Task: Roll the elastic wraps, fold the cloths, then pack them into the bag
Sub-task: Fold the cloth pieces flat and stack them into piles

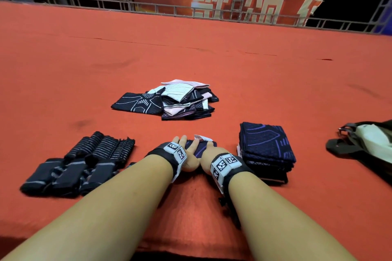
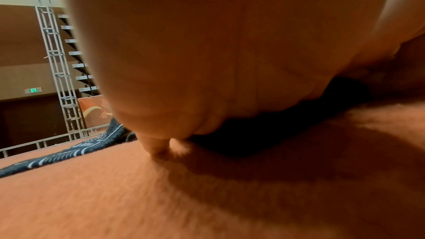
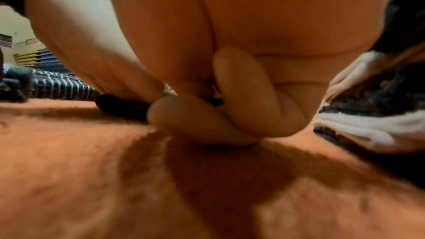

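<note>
Right hand (image 3: 218, 61) filling the frame from twelve o'clock, fingers (image 3: 253, 94) curled onto a dark cloth (image 3: 122, 106) on the orange surface (image 3: 92, 170), striped rolled wraps (image 3: 57, 86) at nine o'clock, folded stack (image 3: 372, 115) at three o'clock.

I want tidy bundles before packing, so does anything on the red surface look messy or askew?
Yes: the far heap of cloths is jumbled, dark and pale pieces overlapping at odd angles, unlike the squared stack of folded cloths beside the right hand. The rolled wraps lie roughly grouped.
</note>
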The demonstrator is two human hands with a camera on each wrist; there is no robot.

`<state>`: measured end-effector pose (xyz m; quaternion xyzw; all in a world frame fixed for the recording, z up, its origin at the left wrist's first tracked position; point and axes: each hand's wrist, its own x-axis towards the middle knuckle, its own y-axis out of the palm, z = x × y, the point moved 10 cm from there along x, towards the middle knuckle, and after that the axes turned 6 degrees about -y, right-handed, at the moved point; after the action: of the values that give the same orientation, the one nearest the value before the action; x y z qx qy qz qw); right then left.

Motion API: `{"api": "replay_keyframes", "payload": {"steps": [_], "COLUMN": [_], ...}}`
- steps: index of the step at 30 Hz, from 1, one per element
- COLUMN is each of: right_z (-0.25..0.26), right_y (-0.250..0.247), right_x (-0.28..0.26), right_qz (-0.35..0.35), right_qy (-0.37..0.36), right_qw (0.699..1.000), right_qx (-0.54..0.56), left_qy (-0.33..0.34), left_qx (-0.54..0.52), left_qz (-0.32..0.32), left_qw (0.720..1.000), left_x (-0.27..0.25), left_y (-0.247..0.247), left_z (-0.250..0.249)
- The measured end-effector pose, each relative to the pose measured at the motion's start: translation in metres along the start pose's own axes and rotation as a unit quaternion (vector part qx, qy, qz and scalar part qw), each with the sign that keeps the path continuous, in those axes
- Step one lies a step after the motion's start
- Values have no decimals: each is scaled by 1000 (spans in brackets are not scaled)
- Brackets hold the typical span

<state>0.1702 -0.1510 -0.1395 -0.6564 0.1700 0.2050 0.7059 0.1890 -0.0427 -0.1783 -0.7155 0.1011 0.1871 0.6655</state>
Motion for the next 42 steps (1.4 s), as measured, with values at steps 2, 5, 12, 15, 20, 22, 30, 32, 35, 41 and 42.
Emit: {"api": "replay_keyframes", "payload": {"steps": [2,5,12,15,20,22,30,32,35,41,42], "right_z": [-1,-3,-14,-16,-21,-23,-9,-11,-26,-106,-110], "right_y": [-3,-3,-1,-1,-2,-3,-12,-25,-49,-107,-119], "right_x": [-1,-2,10,1,-5,-4,-30,-36,-50,-52,-78], "right_qz": [-5,0,-57,-79,-107,-125,-100,-114,-171,-390,-406], "right_qy": [-10,-2,-40,-73,-65,-56,-67,-91,-119,-124,-126], "right_qw": [1000,1000,986,970,950,941,795,750,686,734,738], "right_qx": [9,3,151,220,287,309,595,646,697,542,524], "left_qy": [3,6,28,4,42,66,141,177,235,225,220], "left_qx": [13,32,-43,-46,-145,-284,-540,-566,-569,-588,-596], "left_qz": [7,11,-50,-72,-31,17,59,72,94,93,90], "left_qw": [1000,999,997,996,988,956,828,802,782,771,767], "left_x": [4,12,13,10,-17,-26,-74,-86,-105,-121,-120], "left_y": [-1,0,-46,-60,-83,-90,-142,-151,-164,-168,-168], "left_z": [1,2,3,19,21,22,24,16,-2,-41,-49]}}
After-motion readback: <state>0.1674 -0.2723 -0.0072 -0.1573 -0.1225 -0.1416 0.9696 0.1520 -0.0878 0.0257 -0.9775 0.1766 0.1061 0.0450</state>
